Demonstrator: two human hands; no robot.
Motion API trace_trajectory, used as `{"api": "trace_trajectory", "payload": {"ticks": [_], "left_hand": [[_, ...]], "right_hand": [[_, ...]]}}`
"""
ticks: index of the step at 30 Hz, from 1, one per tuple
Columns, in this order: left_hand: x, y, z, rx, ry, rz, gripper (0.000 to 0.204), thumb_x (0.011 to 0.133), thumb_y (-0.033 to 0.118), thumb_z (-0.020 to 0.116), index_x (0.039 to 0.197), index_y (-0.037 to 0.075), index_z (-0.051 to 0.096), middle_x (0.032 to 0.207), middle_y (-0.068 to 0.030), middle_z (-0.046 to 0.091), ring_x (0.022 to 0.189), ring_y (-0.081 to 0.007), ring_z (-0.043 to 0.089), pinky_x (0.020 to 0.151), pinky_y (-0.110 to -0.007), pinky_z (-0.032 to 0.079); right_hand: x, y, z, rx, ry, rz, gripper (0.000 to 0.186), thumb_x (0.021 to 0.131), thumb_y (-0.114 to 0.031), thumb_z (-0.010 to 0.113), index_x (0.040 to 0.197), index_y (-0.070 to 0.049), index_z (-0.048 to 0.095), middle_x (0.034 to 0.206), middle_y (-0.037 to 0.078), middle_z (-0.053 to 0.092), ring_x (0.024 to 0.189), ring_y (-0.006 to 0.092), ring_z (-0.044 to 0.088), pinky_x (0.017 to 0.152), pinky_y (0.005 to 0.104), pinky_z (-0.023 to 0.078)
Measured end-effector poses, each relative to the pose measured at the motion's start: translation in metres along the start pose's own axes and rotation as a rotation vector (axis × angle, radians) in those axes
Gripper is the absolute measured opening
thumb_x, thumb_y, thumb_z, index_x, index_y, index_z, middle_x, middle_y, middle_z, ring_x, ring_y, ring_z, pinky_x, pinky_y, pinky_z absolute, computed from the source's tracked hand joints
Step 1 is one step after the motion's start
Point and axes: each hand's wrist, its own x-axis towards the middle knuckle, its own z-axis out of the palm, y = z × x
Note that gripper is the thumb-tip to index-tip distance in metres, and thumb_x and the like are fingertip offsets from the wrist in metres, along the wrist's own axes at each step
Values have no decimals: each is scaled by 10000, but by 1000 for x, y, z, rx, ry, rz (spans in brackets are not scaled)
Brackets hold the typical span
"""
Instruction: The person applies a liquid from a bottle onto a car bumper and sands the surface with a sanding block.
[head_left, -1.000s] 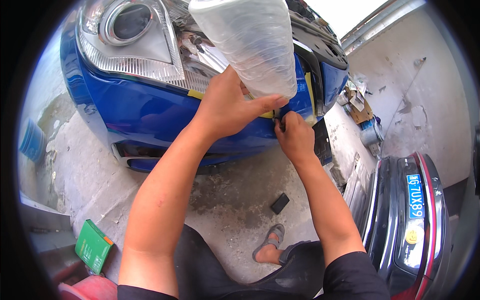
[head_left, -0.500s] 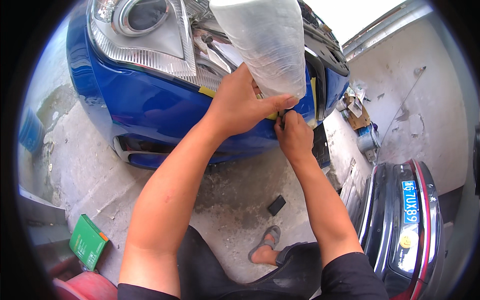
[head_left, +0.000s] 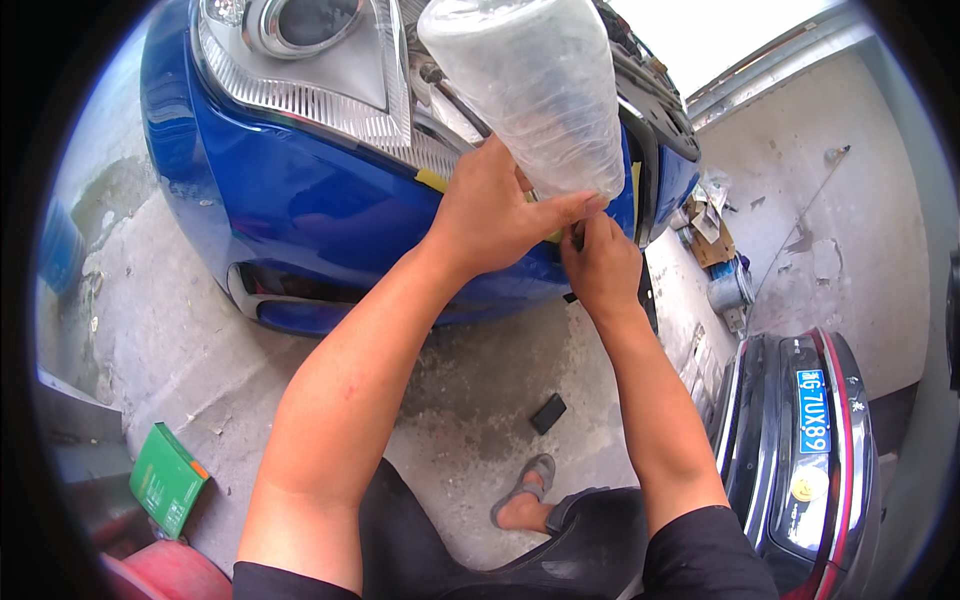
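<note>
My left hand (head_left: 490,215) grips a cloudy, crinkled plastic bottle (head_left: 520,90) near its narrow lower end, fingers wrapped behind it and thumb across. My right hand (head_left: 605,265) is closed just below, its fingertips on a small dark thing that I cannot make out, under my left thumb. Both hands are at the top edge of a blue car bumper (head_left: 260,210), where yellow tape (head_left: 432,179) runs beneath a clear headlight (head_left: 305,95). The bottle hides part of the car behind it.
A dark car's rear (head_left: 790,480) stands at the right; cans (head_left: 730,290) and cardboard (head_left: 718,240) sit along the wall. A black phone-like object (head_left: 548,413) lies on the concrete floor. A green box (head_left: 168,480), red container (head_left: 165,570) and blue bucket (head_left: 60,250) are at the left.
The car, bottle and both hands appear slightly farther right in the picture, as the view has shifted. Both grips look much the same, with my right fingers a little more tucked under my left thumb.
</note>
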Motion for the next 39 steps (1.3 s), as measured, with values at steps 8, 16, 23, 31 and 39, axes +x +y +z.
{"api": "trace_trajectory", "payload": {"ticks": [8, 16, 23, 31, 39], "left_hand": [[0, 1, 1, 3, 25, -8, 317, 781, 192, 800, 995, 2, 663, 926, -84, 699, 878, -162, 647, 791, -300, 506], [0, -7, 3, 40, 57, 9, 459, 722, 307, 830, 1010, -1, 647, 892, -126, 720, 839, -266, 703, 746, -340, 529], [-1, 1, 9, 72, 41, 31, 388, 785, 175, 805, 1075, -6, 621, 1004, -94, 681, 924, -175, 637, 823, -312, 503], [-3, 4, 5, 104, 10, 13, 421, 796, 162, 800, 1122, -9, 595, 1045, -102, 667, 963, -197, 640, 857, -318, 505], [-1, 0, 4, 74, 13, 34, 412, 801, 155, 797, 1115, -20, 597, 1042, -104, 670, 957, -186, 640, 852, -317, 506]], "right_hand": [[4, 1, -1, -1, 22, -44, 233, 768, -122, 716, 828, -77, 496, 749, 111, 597, 647, 324, 622, 548, 416, 492], [2, -1, 1, 4, 58, -52, 239, 767, -134, 724, 816, -79, 496, 723, 94, 587, 636, 315, 615, 532, 414, 478], [-7, 11, 4, 6, 95, -29, 236, 782, -139, 723, 781, -81, 494, 716, 94, 585, 611, 320, 602, 514, 416, 469], [-7, 8, 2, 65, 91, 7, 250, 775, -142, 734, 777, -81, 492, 708, 103, 589, 598, 334, 599, 512, 422, 470], [-1, 4, 4, 71, 132, 34, 268, 759, -160, 750, 770, -75, 496, 673, 96, 583, 599, 324, 601, 519, 406, 479]]}}
